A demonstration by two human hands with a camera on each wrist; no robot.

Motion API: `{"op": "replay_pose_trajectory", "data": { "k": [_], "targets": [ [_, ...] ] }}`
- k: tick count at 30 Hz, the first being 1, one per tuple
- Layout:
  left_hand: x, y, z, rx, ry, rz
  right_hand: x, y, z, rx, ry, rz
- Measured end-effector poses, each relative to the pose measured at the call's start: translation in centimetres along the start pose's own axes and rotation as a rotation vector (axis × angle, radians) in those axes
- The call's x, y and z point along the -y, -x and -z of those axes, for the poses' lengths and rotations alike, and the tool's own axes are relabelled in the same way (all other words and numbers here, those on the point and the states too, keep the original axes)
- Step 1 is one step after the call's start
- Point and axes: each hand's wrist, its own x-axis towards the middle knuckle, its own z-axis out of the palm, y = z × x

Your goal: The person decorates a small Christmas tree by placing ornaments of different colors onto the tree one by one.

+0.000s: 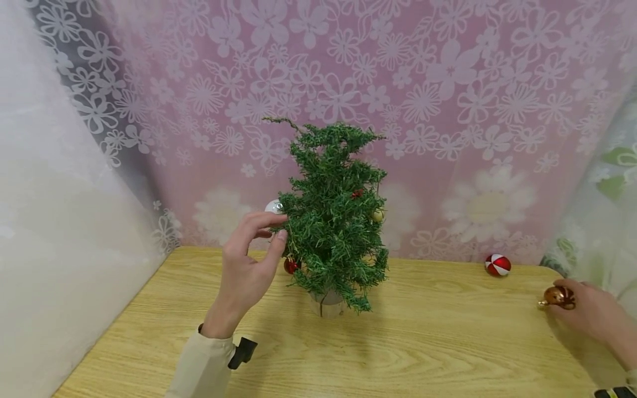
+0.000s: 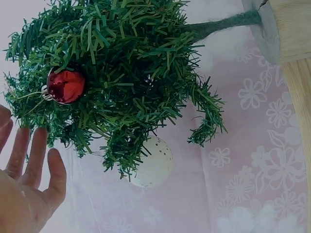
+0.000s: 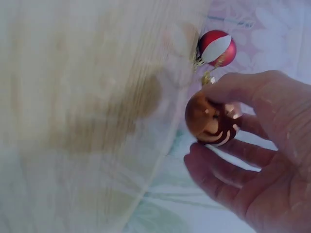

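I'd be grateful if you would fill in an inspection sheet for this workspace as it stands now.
Surface: wood-grained table, light coloured.
Job's things: small green tree upright on a pale base; red bauble and white bauble on its left side, gold bauble on its right; striped bauble, red and white, on the table near its far edge; copper bauble in hand.
Clutter: nothing seen.
Left hand: fingers extended beside the branches; contact uncertain.
Right hand: holds the copper bauble.
Cables: nothing seen.
Surroundings: pink floral curtain behind; whitish drape to the left.
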Motion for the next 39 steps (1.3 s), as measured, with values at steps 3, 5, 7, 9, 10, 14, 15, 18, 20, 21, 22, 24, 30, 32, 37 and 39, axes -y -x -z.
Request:
{"op": "replay_pose_trajectory", "data": {
  "k": [3, 5, 7, 9, 10, 14, 15, 18, 20, 21, 22, 24, 30, 32, 37, 39],
  "targets": [
    [-0.1, 0.2, 0.1, -0.047, -0.016, -0.028, 1.2, 0.6, 0.4, -0.055, -0.042, 0.0],
    [-0.2, 0.3, 0.0, -0.095, -0.032, -0.072, 2.4, 1.0, 0.8, -0.093, -0.074, 0.003],
    [-0.3, 0.4, -0.1, -0.15, -0.044, -0.12, 3.6, 1.5, 1.0, -0.143, -0.107, 0.034],
    [-0.5, 0.5, -0.2, -0.199, -0.047, -0.172, 4.9, 1.9, 1.2, -0.205, -0.128, 0.092],
    [-0.5, 0.5, -0.3, -0.214, -0.046, -0.198, 5.5, 2.1, 1.3, -0.238, -0.142, 0.124],
    [-0.8, 0.7, -0.6, -0.236, -0.029, -0.278, 8.0, 2.6, 1.9, -0.334, -0.2, 0.226],
    [-0.9, 0.9, -0.8, -0.231, -0.026, -0.291, 8.5, 2.7, 2.1, -0.35, -0.213, 0.238],
    [-1.2, 1.4, -1.1, -0.211, -0.032, -0.328, 10.2, 2.9, 2.8, -0.384, -0.246, 0.276],
    [-1.4, 1.8, -1.3, -0.199, -0.041, -0.346, 11.4, 3.1, 3.1, -0.424, -0.246, 0.309],
    [-1.4, 1.9, -1.3, -0.197, -0.044, -0.358, 12.0, 3.2, 3.3, -0.444, -0.25, 0.328],
    [-1.5, 2.0, -1.4, -0.194, -0.051, -0.368, 12.5, 3.3, 3.5, -0.458, -0.258, 0.345],
    [-1.6, 2.1, -1.4, -0.194, -0.057, -0.384, 13.5, 3.5, 3.8, -0.492, -0.271, 0.378],
    [-2.1, 2.5, -1.7, -0.165, -0.062, -0.438, 15.9, 4.0, 4.5, -0.548, -0.308, 0.471],
    [-2.2, 2.6, -1.9, -0.145, -0.078, -0.448, 16.5, 4.2, 4.6, -0.549, -0.317, 0.488],
    [-2.4, 2.9, -2.3, -0.084, -0.215, -0.441, 17.8, 4.8, 4.9, -0.542, -0.345, 0.507],
    [-2.4, 3.1, -2.4, -0.058, -0.293, -0.44, 18.2, 4.9, 5.0, -0.538, -0.348, 0.514]
  ]
}}
